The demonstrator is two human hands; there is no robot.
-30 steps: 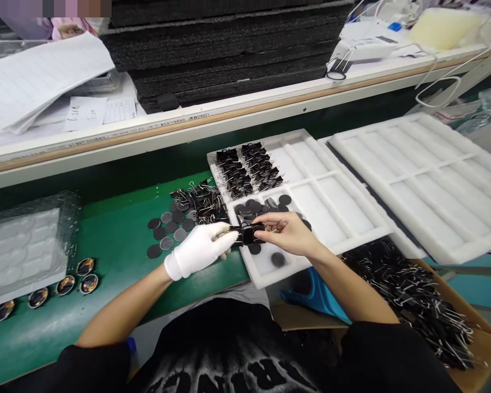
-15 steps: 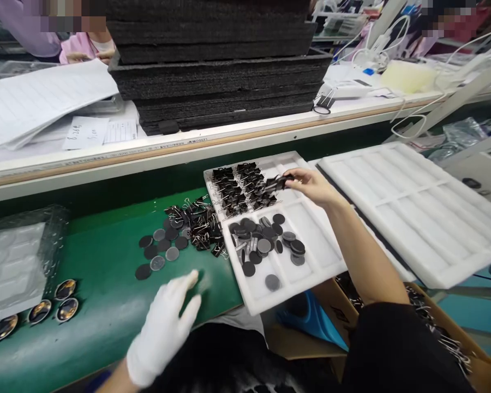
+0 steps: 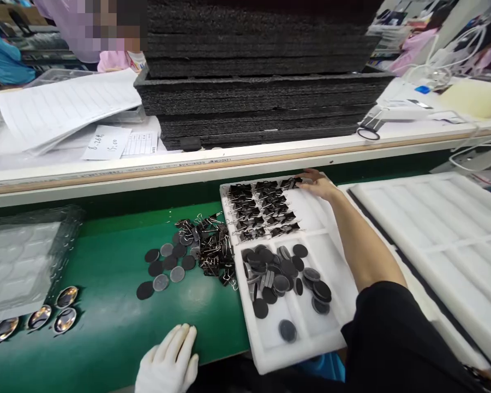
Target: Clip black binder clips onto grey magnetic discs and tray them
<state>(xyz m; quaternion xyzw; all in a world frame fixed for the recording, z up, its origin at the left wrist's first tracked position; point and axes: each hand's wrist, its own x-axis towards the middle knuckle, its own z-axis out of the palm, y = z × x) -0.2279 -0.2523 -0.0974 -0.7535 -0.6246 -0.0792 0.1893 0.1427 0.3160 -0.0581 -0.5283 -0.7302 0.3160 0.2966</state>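
Observation:
My bare right hand (image 3: 318, 184) is at the far edge of a white foam tray (image 3: 251, 349), its fingertips closed on a black binder clip (image 3: 290, 183) at the head of the third column. Left of it, two columns of black binder clips (image 3: 245, 210) fill the tray's far section. In the near section lies a loose heap of dark round discs (image 3: 286, 267). My left hand (image 3: 167, 360), in a white glove, lies on the green table (image 3: 118, 327) near its front edge, fingers laid out and holding nothing.
Left of the tray lie a pile of binder clips (image 3: 215, 245) and several loose discs (image 3: 171, 262). Shiny round lenses (image 3: 65, 321) and clear plastic trays (image 3: 20, 256) sit farther left. Another white tray (image 3: 445, 234) stands right. Black foam (image 3: 262, 103) is stacked behind the ledge.
My right hand has carried the clip to the top of the third column. My left hand has come down onto the table. The camera view has shifted.

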